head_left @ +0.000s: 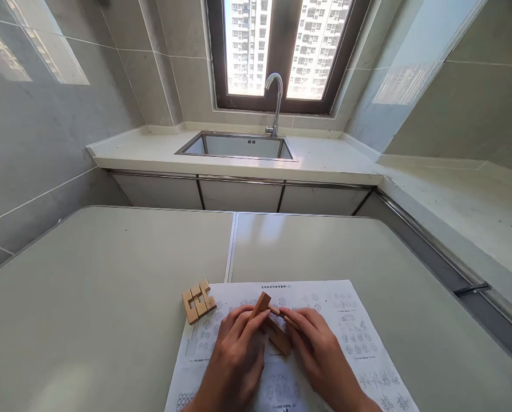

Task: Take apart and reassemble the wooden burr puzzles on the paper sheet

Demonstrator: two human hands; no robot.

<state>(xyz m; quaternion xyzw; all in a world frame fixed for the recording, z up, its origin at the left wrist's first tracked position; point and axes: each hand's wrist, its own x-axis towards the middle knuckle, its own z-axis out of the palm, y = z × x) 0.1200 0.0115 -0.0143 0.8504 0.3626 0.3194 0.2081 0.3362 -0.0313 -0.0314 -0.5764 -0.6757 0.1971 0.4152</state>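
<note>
Low in the head view, my left hand [239, 346] is closed around a reddish-brown wooden puzzle stick [261, 304], held tilted up. My right hand [316, 349] pinches a thinner wooden puzzle piece [287, 317], its far end meeting the stick in my left hand. Between and below the hands is another brown wooden block [279, 337]; whether it is held or lies on the paper I cannot tell. Under both hands lies a printed instruction sheet [350, 337] with small line diagrams. Several lighter notched wooden pieces [199, 301] sit together on its upper left edge.
The sheet lies on a pale folding table [110, 297] with a seam down its middle. Past its far edge stands a white counter [325, 150] with a steel sink [239, 146] and a curved faucet [277, 103]. Another counter [466, 200] runs along the right.
</note>
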